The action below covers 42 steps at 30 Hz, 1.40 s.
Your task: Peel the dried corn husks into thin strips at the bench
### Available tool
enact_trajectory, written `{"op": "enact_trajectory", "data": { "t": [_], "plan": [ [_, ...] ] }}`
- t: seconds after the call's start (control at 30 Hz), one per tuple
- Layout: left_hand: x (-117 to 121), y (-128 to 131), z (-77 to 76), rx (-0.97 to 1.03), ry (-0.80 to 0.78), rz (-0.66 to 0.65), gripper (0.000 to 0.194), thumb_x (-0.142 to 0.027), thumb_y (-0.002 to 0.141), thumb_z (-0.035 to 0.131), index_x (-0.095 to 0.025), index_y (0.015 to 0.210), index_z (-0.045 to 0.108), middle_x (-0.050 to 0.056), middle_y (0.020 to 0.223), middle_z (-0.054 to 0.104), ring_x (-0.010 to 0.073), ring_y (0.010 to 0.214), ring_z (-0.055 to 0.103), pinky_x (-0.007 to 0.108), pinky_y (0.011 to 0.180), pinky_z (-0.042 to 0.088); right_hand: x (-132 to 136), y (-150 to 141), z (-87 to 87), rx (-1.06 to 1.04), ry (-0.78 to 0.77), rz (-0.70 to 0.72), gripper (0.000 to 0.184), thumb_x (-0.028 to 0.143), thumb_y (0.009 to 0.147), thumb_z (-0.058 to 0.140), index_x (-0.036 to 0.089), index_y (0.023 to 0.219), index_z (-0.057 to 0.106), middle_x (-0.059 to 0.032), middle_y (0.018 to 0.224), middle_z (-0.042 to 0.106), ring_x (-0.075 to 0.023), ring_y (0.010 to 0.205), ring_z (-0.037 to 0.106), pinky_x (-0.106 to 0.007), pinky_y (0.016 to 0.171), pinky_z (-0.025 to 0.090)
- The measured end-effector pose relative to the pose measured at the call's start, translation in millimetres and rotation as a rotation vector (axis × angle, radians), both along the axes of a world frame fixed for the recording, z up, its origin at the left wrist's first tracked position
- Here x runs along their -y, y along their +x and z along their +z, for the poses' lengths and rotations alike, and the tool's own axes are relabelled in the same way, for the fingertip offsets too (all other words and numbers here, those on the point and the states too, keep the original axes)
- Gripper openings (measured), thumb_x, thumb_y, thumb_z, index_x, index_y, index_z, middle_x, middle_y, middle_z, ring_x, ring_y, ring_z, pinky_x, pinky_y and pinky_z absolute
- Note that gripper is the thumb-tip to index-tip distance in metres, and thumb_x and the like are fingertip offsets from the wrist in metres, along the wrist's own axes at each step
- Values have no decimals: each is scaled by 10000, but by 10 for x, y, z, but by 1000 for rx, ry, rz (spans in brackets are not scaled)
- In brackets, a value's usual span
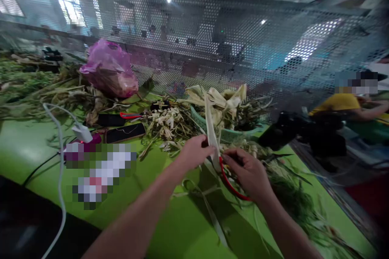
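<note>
A long, pale, dry husk strip point(212, 129) stands nearly upright in front of me. My left hand point(197, 149) pinches its lower part between thumb and fingers. On the right, my right hand point(246, 170) is closed around a tool with a curved red handle point(232, 188). Its working end is hidden by the husk and my fingers, so its kind does not show. Just behind both hands a green plastic basket point(199, 118) holds more dry husks point(223, 101). Below my hands a thin pale strip point(212, 216) hangs or lies over the green table point(161, 214).
Trimmed husk scraps point(168, 123) lie left of the basket, by a red-handled tool point(130, 115) and a dark phone point(125, 134). A pink plastic bag point(109, 68) stands farther back. A white cable point(60, 170) crosses the left side. Someone in a yellow top point(337, 103) sits at right.
</note>
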<state>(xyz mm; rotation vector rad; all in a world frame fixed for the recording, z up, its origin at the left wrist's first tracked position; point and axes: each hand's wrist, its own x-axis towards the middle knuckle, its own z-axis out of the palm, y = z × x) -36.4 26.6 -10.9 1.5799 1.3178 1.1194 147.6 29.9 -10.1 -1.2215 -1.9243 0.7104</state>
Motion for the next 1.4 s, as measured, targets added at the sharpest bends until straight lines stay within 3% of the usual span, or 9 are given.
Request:
{"op": "enact_trajectory", "data": {
  "t": [0.23, 0.33, 0.47, 0.6, 0.7, 0.8, 1.03, 1.23, 1.4],
  "plan": [
    [-111, -487, 82, -250, -19, 448, 144, -262, 753, 493, -199, 842, 587, 17, 764, 637, 171, 696, 579, 252, 612, 398, -34, -58, -76, 324, 116, 19, 172, 344, 797, 567, 217, 869, 656, -31, 826, 663, -184, 719, 586, -281, 656, 412],
    [-126, -582, 76, -420, -73, 519, 166, -268, 772, 476, -215, 885, 585, 38, 820, 663, 203, 746, 612, 275, 643, 412, 17, -137, -69, 479, 156, 28, 153, 348, 795, 572, 210, 773, 633, -31, 791, 629, -174, 719, 566, -263, 630, 381],
    [-114, -583, 37, -576, -129, 511, 257, -355, 793, 491, -224, 987, 594, 79, 915, 691, 249, 855, 632, 312, 701, 433, 79, -182, -69, 693, 183, 9, 118, 281, 722, 629, 205, 643, 585, -19, 711, 580, -166, 676, 529, -253, 574, 316],
    [-103, -562, 22, -651, -48, 551, 432, -440, 774, 529, -213, 1141, 557, 106, 992, 679, 276, 951, 600, 357, 778, 433, 57, -133, -66, 614, 149, 45, 64, 183, 734, 565, 207, 682, 595, -9, 717, 590, -151, 676, 533, -241, 589, 329],
    [-99, -554, 48, -637, 98, 603, 389, -394, 779, 541, -211, 1121, 577, 89, 1008, 666, 265, 976, 572, 367, 828, 424, 30, -98, -41, 544, 133, 46, 84, 249, 779, 549, 205, 728, 600, -13, 746, 613, -158, 692, 545, -246, 604, 345],
    [-105, -504, 47, -610, 214, 544, 234, -284, 798, 529, -216, 997, 633, 46, 922, 671, 219, 951, 561, 330, 867, 411, 30, -93, -16, 554, 108, 70, 129, 314, 790, 561, 207, 739, 612, -18, 762, 628, -171, 707, 556, -253, 603, 349],
    [-140, -207, -207, -846, 317, 101, 209, -229, 832, 513, -238, 913, 706, 63, 958, 646, 254, 1072, 471, 396, 931, 357, -18, 37, 36, 398, 128, -40, 182, 346, 821, 525, 215, 769, 640, -12, 751, 657, -176, 704, 586, -262, 637, 380],
    [-168, -190, -282, -892, 307, 125, 163, -187, 804, 529, -225, 815, 688, 74, 934, 628, 261, 1062, 464, 412, 913, 356, -267, 239, -77, 378, 134, -182, 181, 337, 802, 536, 212, 806, 666, -24, 808, 686, -183, 728, 607, -261, 647, 393],
    [-163, -188, -261, -843, 327, 156, 154, -184, 801, 531, -218, 827, 678, 69, 912, 645, 257, 1031, 483, 410, 897, 367, -374, 84, -179, 526, 114, -168, 235, 398, 794, 552, 203, 718, 660, -42, 770, 661, -178, 709, 580, -257, 616, 364]
  ]
}}
